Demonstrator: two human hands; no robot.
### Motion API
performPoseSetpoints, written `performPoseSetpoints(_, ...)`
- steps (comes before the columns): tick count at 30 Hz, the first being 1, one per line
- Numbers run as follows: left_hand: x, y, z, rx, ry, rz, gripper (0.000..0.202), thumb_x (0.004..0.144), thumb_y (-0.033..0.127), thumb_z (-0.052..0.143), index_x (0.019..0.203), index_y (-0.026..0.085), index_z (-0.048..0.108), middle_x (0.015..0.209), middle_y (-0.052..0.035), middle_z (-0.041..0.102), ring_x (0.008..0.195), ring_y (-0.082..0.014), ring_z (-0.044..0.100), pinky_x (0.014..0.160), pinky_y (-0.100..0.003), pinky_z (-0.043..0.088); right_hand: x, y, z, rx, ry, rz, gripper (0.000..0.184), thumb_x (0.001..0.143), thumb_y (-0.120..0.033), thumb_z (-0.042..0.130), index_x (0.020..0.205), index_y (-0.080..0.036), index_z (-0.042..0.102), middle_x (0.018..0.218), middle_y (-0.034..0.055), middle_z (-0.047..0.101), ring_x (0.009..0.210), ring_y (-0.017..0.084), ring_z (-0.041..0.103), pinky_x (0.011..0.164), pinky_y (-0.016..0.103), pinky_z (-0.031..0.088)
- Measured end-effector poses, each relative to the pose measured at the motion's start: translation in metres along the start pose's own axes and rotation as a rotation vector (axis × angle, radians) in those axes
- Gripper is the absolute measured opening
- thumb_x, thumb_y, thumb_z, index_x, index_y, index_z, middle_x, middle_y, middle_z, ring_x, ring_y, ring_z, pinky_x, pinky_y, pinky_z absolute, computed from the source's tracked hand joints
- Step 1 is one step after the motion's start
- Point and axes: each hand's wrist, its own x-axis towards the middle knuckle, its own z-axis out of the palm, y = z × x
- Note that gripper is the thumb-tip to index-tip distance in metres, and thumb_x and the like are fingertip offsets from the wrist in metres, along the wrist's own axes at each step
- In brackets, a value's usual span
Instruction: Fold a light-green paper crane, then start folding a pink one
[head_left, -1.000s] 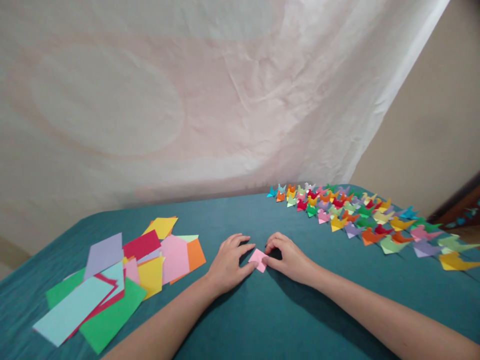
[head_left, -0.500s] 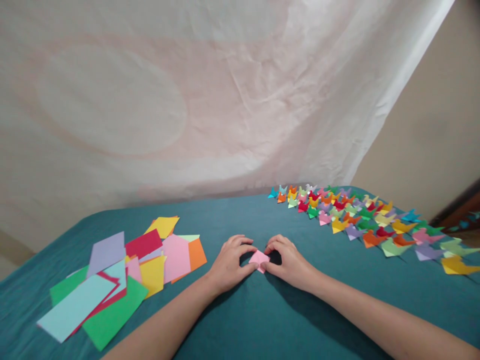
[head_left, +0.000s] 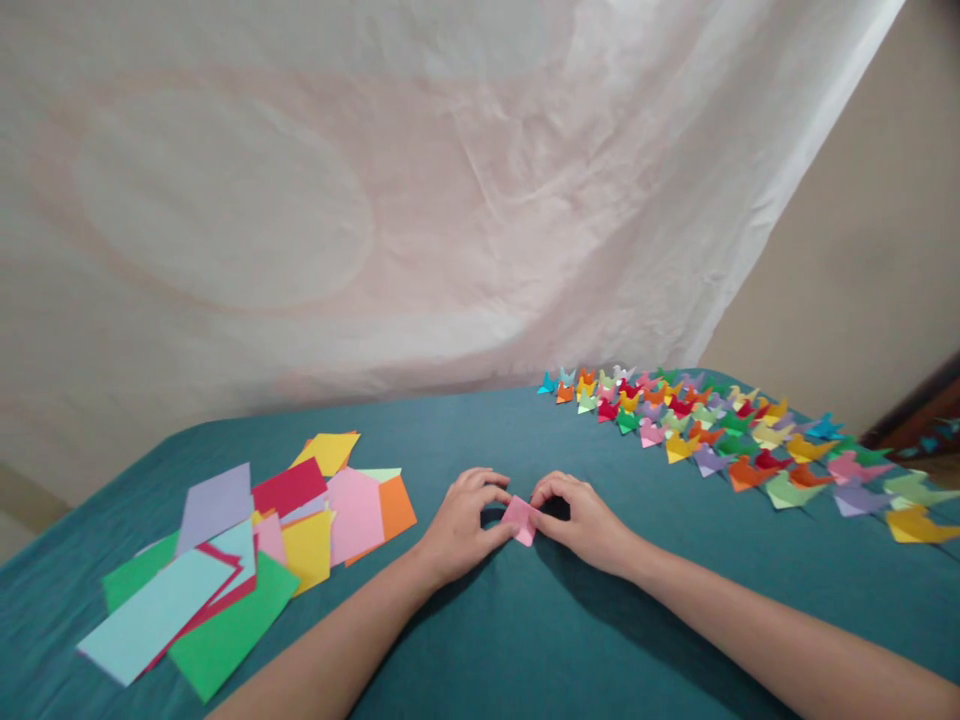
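Between my two hands is a small folded pink paper (head_left: 523, 522), at the middle of the teal-covered table. My left hand (head_left: 469, 520) pinches its left side with thumb and fingers. On the opposite side, my right hand (head_left: 576, 515) closes thumb and index finger on the right edge of the paper. The fingertips partly cover the paper, so its finer creases cannot be made out.
Loose coloured paper sheets (head_left: 259, 545) lie in an overlapping pile on the left. Rows of small folded paper birds (head_left: 705, 425) stand along the right side. A pale hanging cloth (head_left: 375, 200) backs the teal tablecloth (head_left: 465, 650).
The pink paper has turned slightly between my fingers. My right fingertips have shifted higher along its right edge, while my left hand has barely moved.
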Motion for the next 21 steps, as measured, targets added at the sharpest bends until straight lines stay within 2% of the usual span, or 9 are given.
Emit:
performPoseSetpoints(3,0.0,0.0,0.001,-0.09,0.04,-0.014,0.007,0.078,0.022,0.064,0.084,0.021,0.067,0.109,-0.0046,0.062,0.11,-0.0211,0.049,0.098,-0.037,0.034,-0.001,-0.004,-0.001,0.012,-0.01,0.015,0.008,0.079,-0.026,0.061,0.074,-0.019,0.061,0.075,0.0001,0.062,0.074,0.016,0.055,0.071,0.029,0.039)
performPoseSetpoints(7,0.001,0.005,0.001,-0.236,0.085,-0.046,0.008,0.081,0.024,0.061,0.082,0.019,0.067,0.1,-0.0049,0.065,0.1,-0.0189,0.054,0.093,-0.032,0.038,-0.002,-0.007,-0.003,0.135,-0.055,0.021,0.016,0.084,-0.029,0.056,0.074,-0.018,0.061,0.069,-0.0003,0.061,0.067,0.014,0.053,0.064,0.026,0.039)
performPoseSetpoints(10,0.002,0.01,-0.002,-0.354,0.043,-0.097,0.018,0.086,0.029,0.055,0.083,0.016,0.067,0.089,-0.0043,0.065,0.085,-0.0165,0.058,0.081,-0.027,0.042,-0.002,-0.007,-0.003,0.275,-0.074,0.031,0.021,0.086,-0.033,0.054,0.076,-0.016,0.062,0.069,0.0,0.061,0.065,0.013,0.052,0.061,0.025,0.039)
performPoseSetpoints(13,0.003,0.013,-0.005,-0.43,0.026,-0.168,0.03,0.089,0.034,0.047,0.081,0.014,0.066,0.077,-0.0023,0.063,0.073,-0.0146,0.055,0.069,-0.024,0.041,-0.002,-0.006,-0.004,0.353,-0.04,0.057,0.022,0.085,-0.035,0.055,0.077,-0.016,0.063,0.07,-0.0001,0.06,0.064,0.013,0.051,0.061,0.024,0.039)
performPoseSetpoints(21,0.004,0.013,-0.008,-0.564,-0.018,-0.217,0.032,0.086,0.038,0.05,0.077,0.012,0.067,0.073,-0.0014,0.062,0.068,-0.0129,0.051,0.066,-0.022,0.038,-0.001,-0.003,-0.006,0.442,-0.044,0.066,0.023,0.084,-0.036,0.055,0.08,-0.016,0.065,0.072,0.0006,0.061,0.067,0.013,0.052,0.064,0.024,0.04)
